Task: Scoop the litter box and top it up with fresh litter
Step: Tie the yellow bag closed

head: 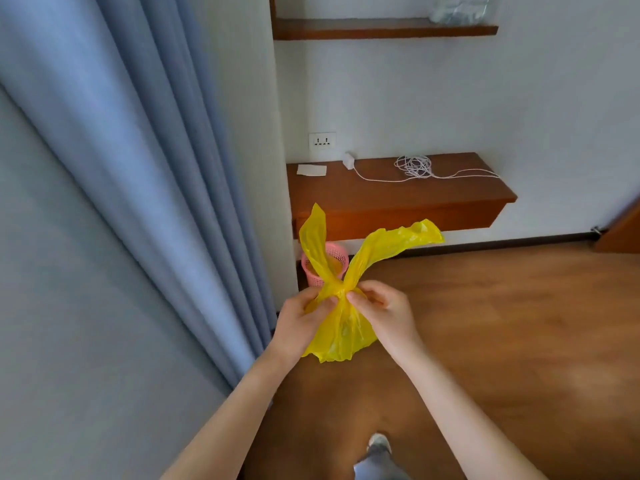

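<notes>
Yellow bag [341,327] held upright above the wooden floor [502,323], long axis vertical, two loose ends splayed upward, neck pinched by left hand [304,318] and right hand [384,311] fingers; no readable writing.
</notes>
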### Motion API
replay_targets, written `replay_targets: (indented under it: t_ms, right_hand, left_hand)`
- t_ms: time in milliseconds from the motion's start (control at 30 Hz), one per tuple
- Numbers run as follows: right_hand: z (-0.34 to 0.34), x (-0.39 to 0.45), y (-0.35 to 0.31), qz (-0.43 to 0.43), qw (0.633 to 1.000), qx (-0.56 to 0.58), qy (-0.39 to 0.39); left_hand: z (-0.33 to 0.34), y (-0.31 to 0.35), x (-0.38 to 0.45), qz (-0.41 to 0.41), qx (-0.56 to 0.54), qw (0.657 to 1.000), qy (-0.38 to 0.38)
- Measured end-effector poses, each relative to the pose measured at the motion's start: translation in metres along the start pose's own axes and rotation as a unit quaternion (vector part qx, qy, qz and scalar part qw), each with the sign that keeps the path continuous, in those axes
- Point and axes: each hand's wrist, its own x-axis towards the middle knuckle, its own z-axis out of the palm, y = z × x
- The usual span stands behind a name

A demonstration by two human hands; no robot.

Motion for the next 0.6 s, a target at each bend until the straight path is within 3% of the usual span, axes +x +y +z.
replay_targets:
  t_ms: [267,600]
  right_hand:
    - [-0.071,0.121,0.033,0.020,0.994,-0.072,-0.077]
    - [-0.053,0.223,0.114,0.079,0.954,-0.248,-0.151]
  left_hand:
    - [0.058,0.010,0.109,-0.019,0.014,0.999,0.033]
    - [0.044,-0.064,0.226,-0.092,0.138,0.986,0.022]
